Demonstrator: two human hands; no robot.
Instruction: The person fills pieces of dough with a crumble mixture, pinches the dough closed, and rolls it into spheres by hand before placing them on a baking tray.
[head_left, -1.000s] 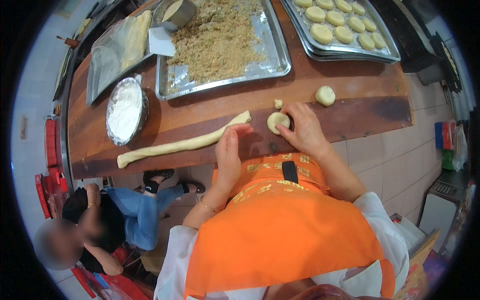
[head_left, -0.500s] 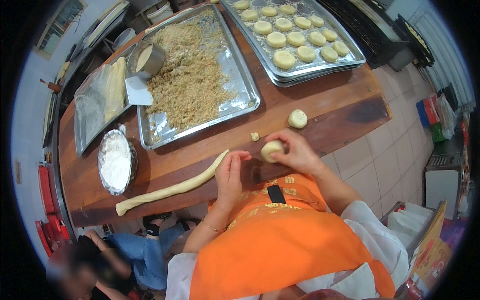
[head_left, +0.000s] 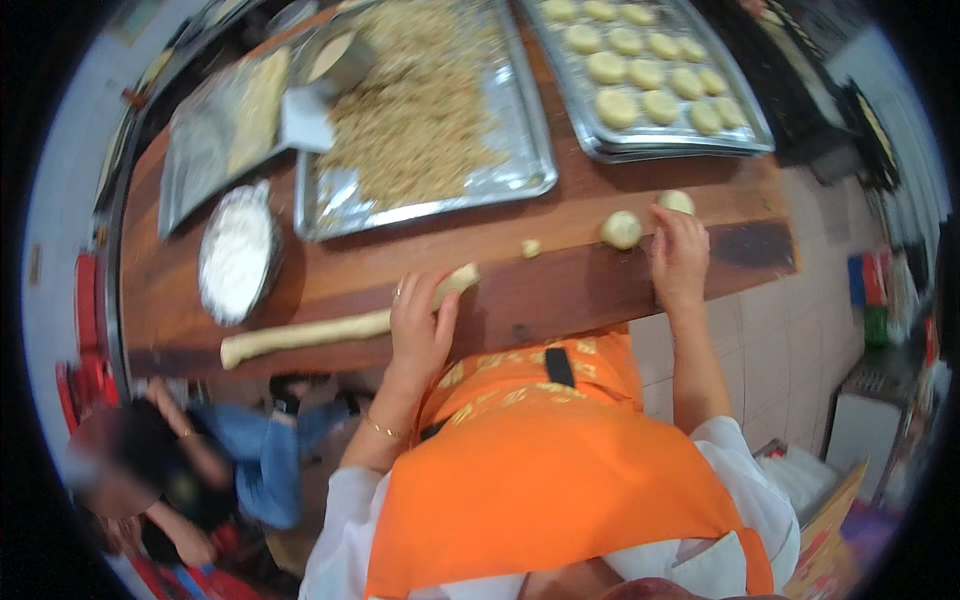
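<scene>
A long pale dough rope (head_left: 310, 338) lies along the near edge of the table. My left hand (head_left: 420, 318) is closed over it near its right end, whose tip shows beyond the fingers. Farther right, my right hand (head_left: 682, 258) has its fingertips on a round dough ball (head_left: 677, 203), partly hidden by them, at the table top. A second filled-looking dough ball (head_left: 621, 230) sits just left of that hand. Between my hands lies a small scrap of dough (head_left: 531, 248).
A metal tray (head_left: 545, 165) holds crumbly filling, with a metal cup (head_left: 340, 62) and white scraper (head_left: 306, 120) at its left. Stacked trays (head_left: 690, 150) carry flattened dough rounds. A flour bowl (head_left: 238, 255) stands left. A seated person (head_left: 240, 440) is beyond the table's lower-left edge.
My right hand has carried the dough ball right and away from me, beside the other ball. My left hand has come down onto the dough rope. The view has shifted.
</scene>
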